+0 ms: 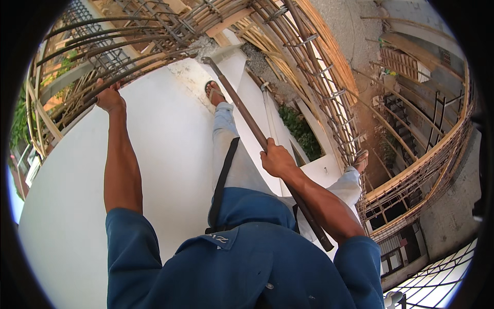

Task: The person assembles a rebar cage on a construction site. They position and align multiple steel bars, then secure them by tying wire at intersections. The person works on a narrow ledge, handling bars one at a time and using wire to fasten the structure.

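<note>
My right hand (278, 160) is closed round the middle of a long dark metal bar (242, 109). One end of this bar is short, bent and lighter in colour, at the white wall's top corner. Its other end passes under my right forearm. At the far left my left hand (110, 99) is closed on a steel rebar rod (91, 96), part of a bundle beside the wall. The fingers' far side is partly hidden. My feet in sandals stand apart, one on the white ledge (188, 77), the other by the tied rebar cage (329, 92).
A smooth white wall surface (72, 190) spreads below my left arm. Rebar cages with wooden formwork boards (329, 41) run across the top and right. Beyond the right edge is a drop to a lower level with stairs (404, 126). Green plants (298, 129) show through an opening.
</note>
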Available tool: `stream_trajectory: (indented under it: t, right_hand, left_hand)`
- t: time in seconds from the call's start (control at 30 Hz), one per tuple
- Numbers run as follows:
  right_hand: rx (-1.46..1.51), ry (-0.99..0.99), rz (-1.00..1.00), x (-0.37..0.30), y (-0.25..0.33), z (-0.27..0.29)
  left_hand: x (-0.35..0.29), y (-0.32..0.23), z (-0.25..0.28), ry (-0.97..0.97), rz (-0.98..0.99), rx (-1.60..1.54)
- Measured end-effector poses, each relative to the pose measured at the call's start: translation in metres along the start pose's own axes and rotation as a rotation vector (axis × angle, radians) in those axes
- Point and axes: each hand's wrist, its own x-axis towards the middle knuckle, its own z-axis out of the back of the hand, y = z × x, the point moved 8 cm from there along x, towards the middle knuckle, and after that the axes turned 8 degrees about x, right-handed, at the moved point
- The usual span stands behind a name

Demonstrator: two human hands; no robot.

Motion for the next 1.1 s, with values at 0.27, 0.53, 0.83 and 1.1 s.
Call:
stream_trajectory:
  t: [0.27,0.53,0.83,1.1]
  right_hand:
    - [-0.081,-0.047,0.156,0.009,0.034,0.025]
    - [-0.194,-0.131,0.162,-0.013,0.081,-0.001]
    - [-0.353,-0.284,0.180,-0.020,0.095,-0.027]
    - [-0.391,-0.298,0.247,-0.008,0.093,-0.035]
  left_hand:
    - [-0.016,-0.013,-0.010,0.045,-0.102,0.027]
    - [-0.015,-0.005,-0.013,0.078,-0.040,-0.033]
    - [-0.014,0.006,-0.013,0.153,-0.137,0.142]
    - [-0.013,0.007,-0.011,0.056,-0.174,0.149]
